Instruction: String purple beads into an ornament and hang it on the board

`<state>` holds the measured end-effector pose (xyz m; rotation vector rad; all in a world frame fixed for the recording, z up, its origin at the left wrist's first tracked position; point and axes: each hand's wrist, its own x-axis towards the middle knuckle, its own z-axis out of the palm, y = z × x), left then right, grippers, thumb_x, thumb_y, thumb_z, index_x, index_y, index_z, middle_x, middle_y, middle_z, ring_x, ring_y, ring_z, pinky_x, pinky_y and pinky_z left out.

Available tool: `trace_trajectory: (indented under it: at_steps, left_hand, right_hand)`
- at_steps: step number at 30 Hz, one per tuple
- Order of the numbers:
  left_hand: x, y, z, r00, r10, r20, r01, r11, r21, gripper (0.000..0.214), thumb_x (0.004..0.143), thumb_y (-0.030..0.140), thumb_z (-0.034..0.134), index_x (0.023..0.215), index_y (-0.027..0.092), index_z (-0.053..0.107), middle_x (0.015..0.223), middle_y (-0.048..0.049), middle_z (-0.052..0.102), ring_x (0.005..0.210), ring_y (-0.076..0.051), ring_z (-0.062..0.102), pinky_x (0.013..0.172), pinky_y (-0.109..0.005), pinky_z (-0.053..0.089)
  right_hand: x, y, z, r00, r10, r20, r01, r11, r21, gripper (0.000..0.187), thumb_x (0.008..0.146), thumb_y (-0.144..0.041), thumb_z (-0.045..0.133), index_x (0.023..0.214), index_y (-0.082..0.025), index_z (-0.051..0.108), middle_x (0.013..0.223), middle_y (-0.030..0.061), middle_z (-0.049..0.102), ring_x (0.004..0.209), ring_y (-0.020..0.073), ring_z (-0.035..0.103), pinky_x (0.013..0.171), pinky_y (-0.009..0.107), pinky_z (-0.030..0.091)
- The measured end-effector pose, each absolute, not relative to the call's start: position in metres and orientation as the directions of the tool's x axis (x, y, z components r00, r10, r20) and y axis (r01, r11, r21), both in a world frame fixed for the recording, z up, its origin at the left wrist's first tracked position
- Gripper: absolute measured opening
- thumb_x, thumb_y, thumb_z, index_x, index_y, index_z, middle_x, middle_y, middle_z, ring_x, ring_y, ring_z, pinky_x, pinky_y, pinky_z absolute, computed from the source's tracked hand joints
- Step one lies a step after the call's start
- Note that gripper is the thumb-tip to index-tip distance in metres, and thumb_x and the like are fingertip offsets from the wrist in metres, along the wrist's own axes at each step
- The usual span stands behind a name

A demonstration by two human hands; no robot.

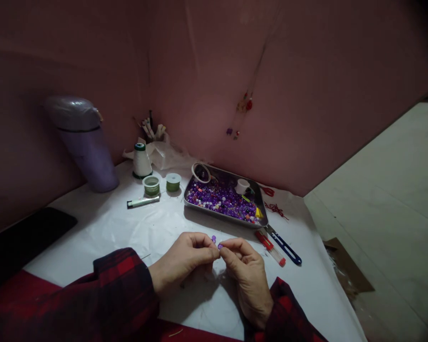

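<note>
My left hand [183, 261] and my right hand [248, 275] meet fingertip to fingertip low over the white table cover [103, 223]. Both are closed in a pinch. Two small purple beads [217, 242] sit at the pinched tips, one by the left fingers, one by the right. Whether a thread runs between them is too fine to see. Just beyond the hands lies a metal tray [225, 216] filled with purple, white and orange beads. Red plaid sleeves cover both forearms.
A red tool [270, 247] and a blue-handled tool [285, 247] lie right of the tray. Two green spools [162, 184], a white thread cone [141, 161], a marker [142, 202] and a purple tumbler [87, 142] stand at the back left. A dark flat object [21, 242] lies far left.
</note>
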<state>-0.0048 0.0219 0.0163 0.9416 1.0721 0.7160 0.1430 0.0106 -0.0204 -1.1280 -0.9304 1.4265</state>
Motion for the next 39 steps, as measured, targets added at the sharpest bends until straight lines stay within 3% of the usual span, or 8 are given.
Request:
trace_trajectory:
  at_steps: [12, 39]
  left_hand:
    - [-0.0047, 0.0216, 0.0192, 0.342, 0.838, -0.426, -0.030, 0.463, 0.886, 0.025, 0.063, 0.036, 0.067, 0.066, 0.015, 0.053, 0.044, 0.0062, 0.047, 0.032, -0.003, 0.031, 0.034, -0.017, 0.020]
    - [-0.0038, 0.0206, 0.0159, 0.359, 0.835, -0.418, -0.049, 0.463, 0.885, 0.027, 0.065, 0.039, 0.065, 0.067, 0.016, 0.051, 0.047, 0.0036, 0.053, 0.031, -0.003, 0.032, 0.033, -0.017, 0.019]
  right_hand:
    - [0.1425, 0.0138, -0.0198, -0.017, 0.982, -0.186, -0.327, -0.181, -0.927, 0.030, 0.062, -0.037, 0.077, 0.075, -0.016, 0.059, 0.044, -0.0106, 0.034, 0.039, 0.0021, 0.020, 0.038, 0.016, 0.015]
    - [0.1414, 0.0145, -0.0180, 0.006, 0.987, -0.159, -0.275, -0.152, -0.949, 0.029, 0.059, -0.036, 0.079, 0.072, -0.016, 0.062, 0.046, -0.0075, 0.042, 0.041, 0.0033, 0.025, 0.039, 0.017, 0.017]
